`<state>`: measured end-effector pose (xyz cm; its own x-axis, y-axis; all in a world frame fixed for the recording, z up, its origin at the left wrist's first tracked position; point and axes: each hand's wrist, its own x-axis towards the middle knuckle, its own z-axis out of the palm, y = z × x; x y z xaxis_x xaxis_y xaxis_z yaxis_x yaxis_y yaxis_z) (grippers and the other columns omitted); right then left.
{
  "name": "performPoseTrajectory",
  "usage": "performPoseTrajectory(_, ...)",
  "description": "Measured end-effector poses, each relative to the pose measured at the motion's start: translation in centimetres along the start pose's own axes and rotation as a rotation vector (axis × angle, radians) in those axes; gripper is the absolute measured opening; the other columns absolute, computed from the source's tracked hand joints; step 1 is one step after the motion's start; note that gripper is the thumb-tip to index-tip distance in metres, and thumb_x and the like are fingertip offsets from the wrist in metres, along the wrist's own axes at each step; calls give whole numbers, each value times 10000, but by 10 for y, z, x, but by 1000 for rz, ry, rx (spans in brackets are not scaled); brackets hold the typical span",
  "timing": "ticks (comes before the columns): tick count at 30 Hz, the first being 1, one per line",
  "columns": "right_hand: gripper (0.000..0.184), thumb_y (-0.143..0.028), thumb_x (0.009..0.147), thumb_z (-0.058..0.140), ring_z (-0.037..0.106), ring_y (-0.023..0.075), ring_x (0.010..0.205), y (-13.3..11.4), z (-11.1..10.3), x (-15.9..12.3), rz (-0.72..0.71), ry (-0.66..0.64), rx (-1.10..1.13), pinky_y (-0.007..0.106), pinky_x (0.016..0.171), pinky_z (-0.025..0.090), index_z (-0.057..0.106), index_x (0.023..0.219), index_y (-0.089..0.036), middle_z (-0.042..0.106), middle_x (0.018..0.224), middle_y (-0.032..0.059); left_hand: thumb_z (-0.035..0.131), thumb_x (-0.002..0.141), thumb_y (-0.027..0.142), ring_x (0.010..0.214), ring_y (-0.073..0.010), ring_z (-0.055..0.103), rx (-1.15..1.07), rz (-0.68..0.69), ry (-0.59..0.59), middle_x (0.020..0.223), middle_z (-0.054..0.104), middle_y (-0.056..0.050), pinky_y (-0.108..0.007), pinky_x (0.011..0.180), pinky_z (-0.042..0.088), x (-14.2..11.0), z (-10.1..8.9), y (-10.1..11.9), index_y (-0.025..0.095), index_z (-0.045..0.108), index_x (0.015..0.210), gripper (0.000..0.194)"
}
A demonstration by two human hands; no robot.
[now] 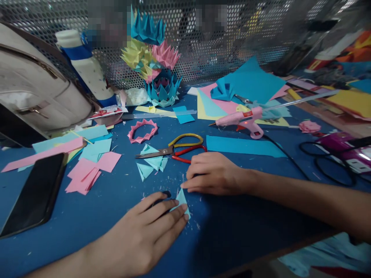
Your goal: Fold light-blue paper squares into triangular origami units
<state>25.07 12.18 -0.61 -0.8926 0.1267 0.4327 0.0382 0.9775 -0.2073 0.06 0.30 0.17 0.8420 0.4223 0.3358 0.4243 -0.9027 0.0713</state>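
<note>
My left hand (145, 231) lies flat on the blue table (232, 224), its fingers stretched out and pressing down a small light-blue folded paper piece (182, 199). My right hand (213, 173) rests just above and to the right, fingers curled, with its fingertips touching the top of the same piece. Scissors (176, 150) with yellow and red handles lie just beyond my right hand. Several folded light-blue triangles (152, 164) sit beside the scissors' blades.
A pink glue gun (246, 119) stands behind a blue paper strip (243, 146). Pink paper squares (87, 173) and a black phone (34, 193) lie left. A pink paper ring (143, 130), stacked paper flowers (153, 58), a white bag (31, 85) and a bottle (87, 65) are behind.
</note>
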Motion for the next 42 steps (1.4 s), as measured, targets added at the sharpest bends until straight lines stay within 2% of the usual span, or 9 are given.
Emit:
performPoseTrajectory(11, 264, -313, 1038, 476, 542, 142, 872, -1, -1, 6, 58, -93, 116, 261, 767, 401, 711, 1080, -199, 669, 959, 38, 312, 1080, 167, 1222, -232, 557, -62, -42, 23, 1385, 609, -74, -418, 1200, 232, -9, 12, 3, 95, 595, 1326, 382)
performPoseTrajectory(16, 182, -325, 995, 570, 553, 134, 872, -4, 0, 6, 2, -78, 91, 255, 762, 396, 709, 1019, -210, 671, 960, 18, 376, 1064, 130, 1156, -167, 614, -210, -78, 79, 1248, 679, -89, -355, 1191, 323, -9, 8, -5, 78, 582, 1284, 307)
performPoseTrajectory(19, 161, -314, 997, 569, 563, 131, 888, -8, 1, 6, -76, -72, 77, 259, 758, 399, 702, 1003, -223, 692, 967, -4, 311, 1079, 125, 1149, -140, 623, -278, -98, 88, 1219, 684, -88, -343, 1177, 361, -8, 5, -10, 96, 567, 1268, 320)
performPoseTrajectory(22, 158, -302, 997, 569, 566, 130, 897, -13, 1, 7, -130, -73, 22, 264, 747, 408, 702, 1005, -216, 704, 980, -10, 265, 1088, 139, 1120, -151, 636, -246, -69, 85, 1173, 701, -86, -365, 1144, 399, -6, 4, -14, 122, 584, 1234, 350)
performPoseTrajectory(27, 198, -312, 1020, 524, 567, 133, 889, -18, 2, 8, -172, -82, -46, 275, 724, 412, 695, 981, -220, 701, 975, -1, 482, 1045, 182, 978, -192, 660, -136, -26, 138, 1003, 733, -71, -385, 1031, 459, -1, 3, -13, 127, 644, 1102, 181)
performPoseTrajectory(29, 208, -309, 1025, 512, 564, 143, 899, -19, 3, 9, -179, -85, -50, 281, 741, 419, 692, 977, -217, 698, 977, 5, 477, 1043, 171, 944, -195, 649, -126, -37, 138, 982, 728, -72, -393, 1002, 454, 1, 3, -11, 130, 657, 1067, 186)
performPoseTrajectory(32, 252, -317, 1040, 472, 560, 148, 927, -18, 3, 9, -173, -104, 2, 276, 786, 429, 695, 991, -209, 695, 981, 22, 422, 1051, 143, 886, -188, 623, -168, -109, 123, 934, 706, -62, -390, 926, 454, 3, 5, -8, 151, 658, 1027, 238)
performPoseTrajectory(38, 267, -299, 1043, 462, 549, 145, 891, -15, 1, 9, -191, -70, 94, 264, 796, 432, 690, 975, -178, 693, 941, 37, 597, 989, 168, 833, -158, 595, -317, -386, 147, 894, 670, -2, -330, 830, 422, 12, 9, -2, 200, 603, 1007, 37)
performPoseTrajectory(42, 253, -298, 1042, 467, 527, 149, 876, -13, 3, 8, -194, -80, 117, 260, 781, 422, 682, 984, -179, 687, 946, 41, 637, 959, 164, 833, -156, 579, -382, -482, 141, 877, 654, 20, -312, 800, 402, 16, 12, -2, 209, 587, 942, 70)
